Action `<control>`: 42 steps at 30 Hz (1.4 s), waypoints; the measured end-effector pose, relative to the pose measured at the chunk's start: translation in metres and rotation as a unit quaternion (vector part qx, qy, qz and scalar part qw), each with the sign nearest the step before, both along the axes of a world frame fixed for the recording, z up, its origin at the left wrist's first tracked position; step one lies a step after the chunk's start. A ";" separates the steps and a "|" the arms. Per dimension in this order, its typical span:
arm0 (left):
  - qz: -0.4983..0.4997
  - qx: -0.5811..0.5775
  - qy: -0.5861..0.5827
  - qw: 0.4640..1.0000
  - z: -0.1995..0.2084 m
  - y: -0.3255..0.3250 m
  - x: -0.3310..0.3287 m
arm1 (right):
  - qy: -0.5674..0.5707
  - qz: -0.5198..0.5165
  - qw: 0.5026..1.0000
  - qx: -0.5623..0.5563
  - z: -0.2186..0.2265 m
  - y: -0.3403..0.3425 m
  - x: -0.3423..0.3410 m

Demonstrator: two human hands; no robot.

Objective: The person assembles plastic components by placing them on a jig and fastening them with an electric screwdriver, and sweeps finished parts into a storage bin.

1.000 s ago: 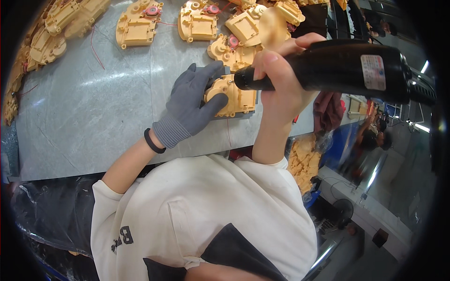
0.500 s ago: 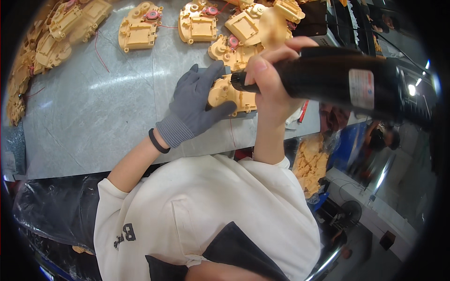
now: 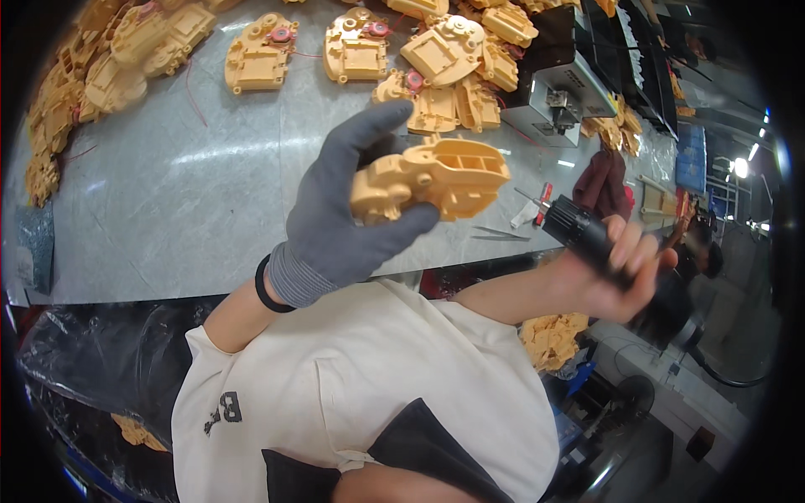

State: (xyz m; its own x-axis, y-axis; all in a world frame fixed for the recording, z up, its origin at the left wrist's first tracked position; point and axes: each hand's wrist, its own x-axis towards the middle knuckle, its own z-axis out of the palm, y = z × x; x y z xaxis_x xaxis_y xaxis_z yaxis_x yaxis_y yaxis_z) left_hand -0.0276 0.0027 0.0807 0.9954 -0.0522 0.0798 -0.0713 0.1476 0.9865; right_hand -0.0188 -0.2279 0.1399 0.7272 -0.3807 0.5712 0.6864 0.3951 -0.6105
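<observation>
Head view: we see that the gloved left hand (image 3: 335, 218) has just lifted the yellow plastic housing (image 3: 428, 180) and turned it up on its side, and that the bare right hand (image 3: 608, 272) has swung the black power driver (image 3: 579, 230) away to the right. Half a second ago the driver's nose was against the housing; now the two are well apart, so we judge that driving at this piece is interrupted or finished.

The housing is in the air above the middle of the tabletop (image 3: 210, 210), toward its near edge. The left thumb and fingers grasp it; the right fingers are curled round the driver, toward the right end of that edge. Tweezers (image 3: 501, 234) lie between them.

The left palm and part of the grip are hidden behind the housing, as is its far face. The grey block that showed beneath it is out of sight, perhaps covered. The right fingers are blurred, the driver's rear merges with the dark background, and the tabletop's far edge we cannot make out.
</observation>
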 end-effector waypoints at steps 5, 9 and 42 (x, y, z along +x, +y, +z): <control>-0.018 0.055 -0.100 0.993 0.008 0.014 -0.004 | 0.009 0.008 1.000 -0.027 -0.007 0.002 0.003; 0.115 -0.155 0.007 0.981 0.020 0.062 -0.006 | 0.051 0.007 0.999 0.001 -0.013 -0.006 0.004; -0.141 0.386 -0.254 0.876 0.001 -0.005 0.039 | 0.178 -0.154 0.972 0.007 -0.030 -0.010 0.007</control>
State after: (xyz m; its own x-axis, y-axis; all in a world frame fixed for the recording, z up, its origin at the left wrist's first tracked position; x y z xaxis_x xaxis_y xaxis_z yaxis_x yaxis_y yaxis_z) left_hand 0.0110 -0.0018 0.0815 0.7807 -0.5233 0.3416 -0.5980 -0.4665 0.6518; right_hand -0.0118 -0.2377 0.1095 0.7279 -0.6178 0.2975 0.5193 0.2133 -0.8275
